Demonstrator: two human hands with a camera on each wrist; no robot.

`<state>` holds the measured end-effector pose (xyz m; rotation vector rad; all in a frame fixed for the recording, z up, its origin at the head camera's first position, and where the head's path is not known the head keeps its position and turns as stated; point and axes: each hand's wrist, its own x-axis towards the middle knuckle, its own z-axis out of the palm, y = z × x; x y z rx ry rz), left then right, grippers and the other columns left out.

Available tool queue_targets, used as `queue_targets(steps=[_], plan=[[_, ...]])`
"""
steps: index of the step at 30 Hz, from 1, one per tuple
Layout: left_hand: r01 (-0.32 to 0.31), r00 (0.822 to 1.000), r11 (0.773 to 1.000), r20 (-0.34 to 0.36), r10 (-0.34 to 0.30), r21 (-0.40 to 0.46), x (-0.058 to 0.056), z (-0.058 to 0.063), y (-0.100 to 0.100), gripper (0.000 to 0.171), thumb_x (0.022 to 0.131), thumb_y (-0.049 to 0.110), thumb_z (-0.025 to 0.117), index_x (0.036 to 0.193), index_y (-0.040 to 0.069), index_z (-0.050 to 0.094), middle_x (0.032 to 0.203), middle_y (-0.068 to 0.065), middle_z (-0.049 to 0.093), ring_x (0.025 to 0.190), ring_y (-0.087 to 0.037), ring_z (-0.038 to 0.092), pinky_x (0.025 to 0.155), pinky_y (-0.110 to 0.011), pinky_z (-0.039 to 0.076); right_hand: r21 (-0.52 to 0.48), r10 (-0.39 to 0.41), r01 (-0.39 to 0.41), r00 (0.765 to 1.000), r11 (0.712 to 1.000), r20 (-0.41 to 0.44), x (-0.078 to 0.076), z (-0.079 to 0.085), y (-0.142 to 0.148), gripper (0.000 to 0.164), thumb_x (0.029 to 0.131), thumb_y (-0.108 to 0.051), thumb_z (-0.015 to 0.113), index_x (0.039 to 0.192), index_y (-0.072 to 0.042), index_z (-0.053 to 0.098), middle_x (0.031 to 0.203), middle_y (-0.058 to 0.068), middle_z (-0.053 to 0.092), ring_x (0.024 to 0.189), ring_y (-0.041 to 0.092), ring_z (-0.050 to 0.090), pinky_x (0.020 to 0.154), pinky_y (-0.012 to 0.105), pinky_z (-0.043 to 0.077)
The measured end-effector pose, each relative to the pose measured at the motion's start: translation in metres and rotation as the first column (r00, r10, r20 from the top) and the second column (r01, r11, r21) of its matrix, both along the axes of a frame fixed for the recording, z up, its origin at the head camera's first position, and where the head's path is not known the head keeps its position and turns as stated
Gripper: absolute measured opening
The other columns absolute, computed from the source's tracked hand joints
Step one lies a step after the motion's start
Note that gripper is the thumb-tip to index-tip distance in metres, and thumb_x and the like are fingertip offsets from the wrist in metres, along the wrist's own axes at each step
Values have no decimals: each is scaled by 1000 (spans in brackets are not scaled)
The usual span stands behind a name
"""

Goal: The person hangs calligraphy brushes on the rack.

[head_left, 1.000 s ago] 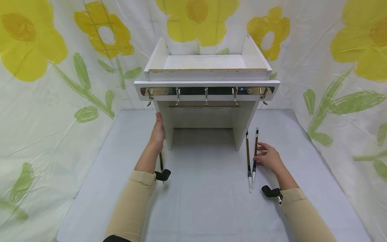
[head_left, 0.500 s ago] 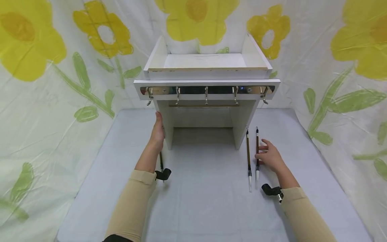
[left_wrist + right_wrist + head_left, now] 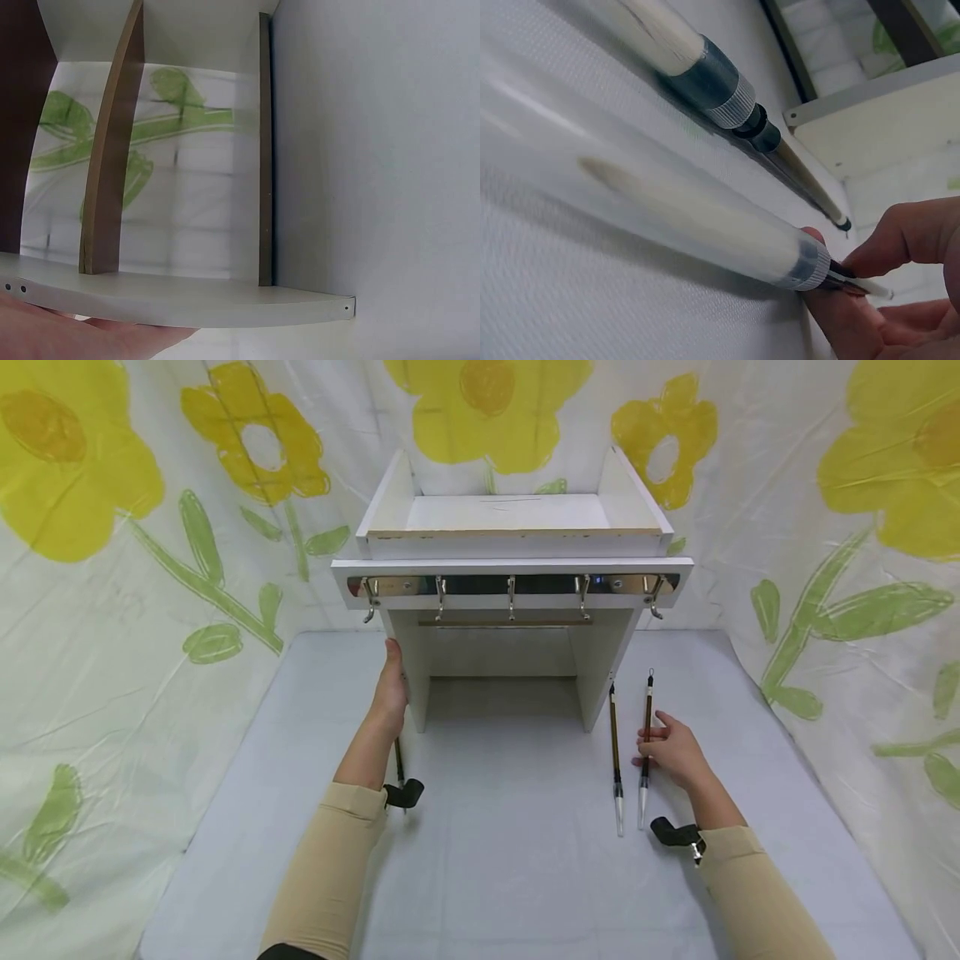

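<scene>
My left hand [image 3: 390, 693] rests flat against the outer left side of a white wooden shelf rack [image 3: 517, 545], thumb pointing up. In the left wrist view, its fingers [image 3: 142, 337] lie along the outside of the side panel [image 3: 187, 304]. To the right of the rack, my right hand [image 3: 671, 747] pinches a calligraphy brush [image 3: 648, 702] between thumb and fingers. A clear cap [image 3: 675, 217] covers its pale bristles. Alongside, a second capped calligraphy brush [image 3: 616, 743] lies on the table, its upper end close to the rack's right panel.
Several metal hooks [image 3: 512, 597] line the rack's front rail. Another slim brush-like stick [image 3: 400, 760] is partly hidden behind my left forearm. The table [image 3: 510, 860] has a pale cover, and a flower-printed curtain [image 3: 90, 635] surrounds it.
The brush in my right hand has shifted right, widening the gap from the brush lying beside it. My left hand stays against the rack.
</scene>
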<state>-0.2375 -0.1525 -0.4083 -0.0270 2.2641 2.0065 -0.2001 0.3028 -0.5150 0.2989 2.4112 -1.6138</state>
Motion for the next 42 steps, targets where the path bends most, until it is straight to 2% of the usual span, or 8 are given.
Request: queue_targets(steps=[4,6,12,15,22,23,32,42], plan=[[-2,1000,1000,6,2,-7,11,16,4,67,105,56,-2,163,24,-6,171,-8,-2,157,-31,-2,122,-61,7,5,7,-7,1000,1000,8,-2,-1,1,76,93,4,61,156,10,19,127,26,55,88,9,65,76,29,60],[-5,1000,1000,13,5,-17,12,17,5,67,105,57,-2,163,24,-6,171,-7,-3,157,-30,-3,123,-60,6,3,7,-7,1000,1000,13,-1,0,1,70,95,3,60,154,12,24,122,23,56,83,10,67,76,28,60],[-10,1000,999,21,11,-36,14,18,6,67,105,57,-1,163,24,-6,171,-6,-3,157,-30,-3,123,-59,7,-16,-20,21,999,1000,30,-1,4,1,72,99,-4,61,156,9,18,133,31,54,77,16,74,76,28,60],[-7,1000,1000,19,8,-29,13,16,5,67,105,58,-1,163,25,-5,171,-6,-2,157,-30,-2,123,-60,8,-31,-35,36,999,999,29,-1,4,3,76,100,-4,61,158,6,13,135,31,54,78,18,74,76,30,60],[-18,1000,1000,-12,17,-25,-10,-16,-3,73,99,71,0,162,35,-5,171,1,-4,157,-26,-4,122,-61,7,-87,-73,74,997,993,17,-2,2,1,72,101,-2,55,160,1,13,132,29,56,82,15,72,77,35,61],[-23,1000,999,-18,22,-25,-10,-17,-3,74,98,73,1,162,36,-5,171,2,-3,157,-26,-4,122,-62,7,-90,-73,74,997,993,17,-3,2,1,72,101,-2,55,160,1,13,132,30,56,83,14,72,77,36,61],[-36,999,999,-29,36,-10,-9,-19,-2,82,94,79,2,163,34,-3,171,0,0,157,-27,-2,122,-62,8,-94,-56,56,998,994,1,-3,7,-3,69,101,0,53,159,3,14,131,31,56,83,15,72,77,38,61],[-40,999,999,-17,40,-14,-9,-18,-3,85,95,78,3,163,29,-5,171,0,-6,157,-26,-7,123,-59,3,-86,-43,42,999,995,-9,-2,18,-7,73,101,2,55,160,3,12,137,36,52,88,15,73,78,39,61]])
